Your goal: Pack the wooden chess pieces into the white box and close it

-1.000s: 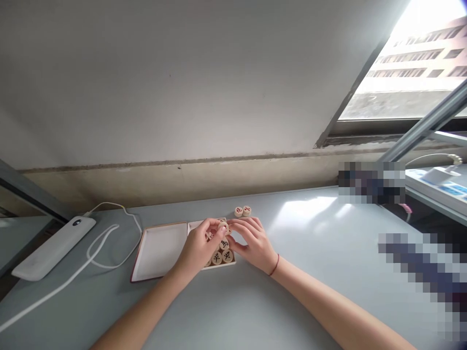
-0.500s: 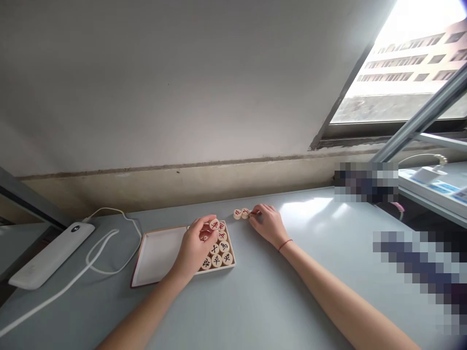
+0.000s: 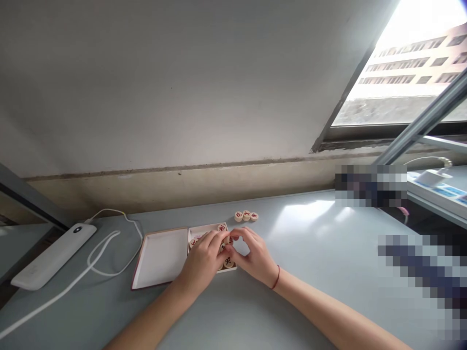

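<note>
Both my hands meet over the right half of a shallow box [image 3: 236, 268] of round xiangqi pieces. My left hand [image 3: 205, 257] is closed, its fingertips on a piece with red marking [image 3: 229, 240]. From the right, the curved thumb and forefinger of my right hand [image 3: 257, 257] pinch the same piece. Around the hands show a red-marked piece [image 3: 222, 227] at the box's back corner and a black-marked piece [image 3: 228, 262] at the front; my fingers hide much of the rest. Behind the box, a row of three red-marked pieces [image 3: 247, 215] stands on the table.
The box's white-lined lid [image 3: 160, 257] lies open on the left. Further left are a long white power strip [image 3: 54, 255] and a looping white cable [image 3: 97, 253] on the grey table [image 3: 306, 253]. A wall [image 3: 182, 187] runs along the back edge; blurred-out patches cover the right side.
My right hand has left a third piece at the right end of the row and come back to the box. The left hand's red piece is now between both hands.
</note>
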Demonstrator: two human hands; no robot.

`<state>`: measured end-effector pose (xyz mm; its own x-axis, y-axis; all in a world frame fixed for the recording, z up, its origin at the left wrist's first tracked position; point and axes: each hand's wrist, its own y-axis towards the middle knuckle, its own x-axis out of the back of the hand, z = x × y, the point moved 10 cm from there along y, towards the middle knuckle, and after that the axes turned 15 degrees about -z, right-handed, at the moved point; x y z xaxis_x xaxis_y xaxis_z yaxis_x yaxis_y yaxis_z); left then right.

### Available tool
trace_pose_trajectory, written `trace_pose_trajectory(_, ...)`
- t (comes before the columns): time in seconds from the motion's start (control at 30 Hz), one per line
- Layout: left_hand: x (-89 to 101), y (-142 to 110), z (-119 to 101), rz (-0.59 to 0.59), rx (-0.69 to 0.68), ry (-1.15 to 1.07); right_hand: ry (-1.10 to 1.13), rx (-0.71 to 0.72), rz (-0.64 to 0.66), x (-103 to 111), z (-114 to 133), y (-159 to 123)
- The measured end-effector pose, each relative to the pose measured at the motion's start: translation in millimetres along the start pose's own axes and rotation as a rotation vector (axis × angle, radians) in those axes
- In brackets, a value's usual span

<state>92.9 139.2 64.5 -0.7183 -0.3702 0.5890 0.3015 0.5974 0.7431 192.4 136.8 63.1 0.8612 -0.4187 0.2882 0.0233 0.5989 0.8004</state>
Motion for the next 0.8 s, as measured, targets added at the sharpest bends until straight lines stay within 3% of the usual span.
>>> trace_pose_trajectory(0.07, -1.1, 1.4, 1.2, 0.019, -0.008, 0.02, -0.051, -0.009, -0.039, 10.9, -20.2, 7.2)
trace_pose_trajectory(0.17, 0.6, 4.5, 9.8, 0.02, 0.016, 0.066, -0.261, -0.156, -0.146, 38.1, -75.5, 18.0)
trace_pose_trajectory(0.3, 3.0, 5.7, 25.7, 0.014, 0.078, 0.128, -0.407, -0.287, -0.127, 50.3, -123.7, 17.2)
trace_pose_trajectory(0.5, 0.5, 4.3, 37.8, 0.064, 0.141, 0.148, -0.436, -0.274, -0.01, 34.3, -128.9, 6.9)
trace_pose_trajectory(0.67, -3.3, 1.7, 45.5, 0.11, 0.184, 0.202, -0.477, -0.245, -0.019, 35.9, -127.5, 8.5)
trace_pose_trajectory(0.8, -11.7, 2.4, 52.3, 0.195, 0.233, 0.347, -0.47, -0.147, -0.099, 37.2, -100.0, 14.2)
